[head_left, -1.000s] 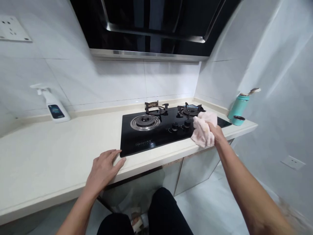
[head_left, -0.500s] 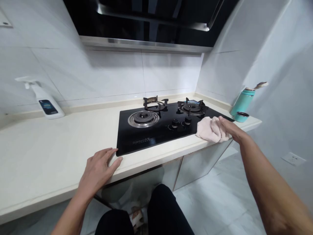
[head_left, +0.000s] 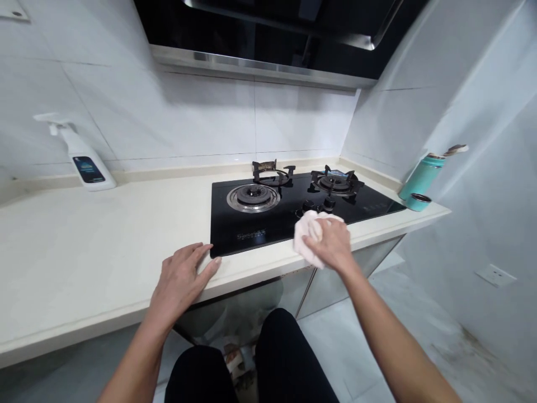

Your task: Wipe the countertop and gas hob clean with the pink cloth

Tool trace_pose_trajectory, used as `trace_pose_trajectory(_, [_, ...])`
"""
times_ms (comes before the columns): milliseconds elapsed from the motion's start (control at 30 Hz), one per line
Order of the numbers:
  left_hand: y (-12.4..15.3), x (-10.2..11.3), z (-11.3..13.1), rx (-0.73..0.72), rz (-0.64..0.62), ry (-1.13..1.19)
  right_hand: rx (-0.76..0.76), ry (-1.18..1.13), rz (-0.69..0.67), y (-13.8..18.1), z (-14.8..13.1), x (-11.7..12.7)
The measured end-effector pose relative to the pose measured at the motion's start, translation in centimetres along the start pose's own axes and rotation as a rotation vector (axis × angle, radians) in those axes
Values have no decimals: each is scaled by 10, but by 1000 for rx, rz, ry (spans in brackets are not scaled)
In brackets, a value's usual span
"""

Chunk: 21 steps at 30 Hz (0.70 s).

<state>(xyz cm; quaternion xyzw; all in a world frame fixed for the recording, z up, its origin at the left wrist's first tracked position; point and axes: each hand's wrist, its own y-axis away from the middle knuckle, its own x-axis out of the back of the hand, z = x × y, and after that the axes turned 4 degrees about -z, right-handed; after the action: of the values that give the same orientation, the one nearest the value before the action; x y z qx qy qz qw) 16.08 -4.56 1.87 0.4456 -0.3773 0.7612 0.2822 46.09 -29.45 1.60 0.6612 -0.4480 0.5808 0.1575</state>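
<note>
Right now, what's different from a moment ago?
The right hand has moved left along the front of the hob, taking the pink cloth with it. The cloth is now bunched in front of the knobs. Nothing was let go. The left hand stayed on the counter, and the spray bottle and flask stayed put.

Legend: a white brand wordmark [head_left: 250,235], too blurred to read with certainty, lies along the near edge of the black glass gas hob [head_left: 277,232]; the dark label [head_left: 89,169] on the far-left spray bottle [head_left: 79,159] is illegibly small.
</note>
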Motion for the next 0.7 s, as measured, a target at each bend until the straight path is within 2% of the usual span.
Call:
trace_pose_trajectory(100, [0,-1,-3,25,10,42,190,-83,11,24,-66,-10])
trace_pose_trajectory(167, [0,-2,-4,33,24,60,332,-157,13,36,-100,-19])
trace_pose_trajectory(267, [1,-1,-5,16,39,65,560,-293,-15,41,-129,-29])
trace_pose_trajectory(333, [2,0,-4,3,43,58,634,-396,-49,32,-135,-31])
trace_pose_trajectory(433, [3,1,-1,-1,35,42,564,-481,-13,-4,-129,-19])
trace_pose_trajectory(533, [4,2,2,-12,36,26,376,-328,50,-59,-116,2])
trace_pose_trajectory(600, [4,1,2,-16,46,23,258,-147,-25,-94,-108,9])
trace_pose_trajectory(700, [5,-1,1,-11,56,33,156,-12,-175,-129,-104,1])
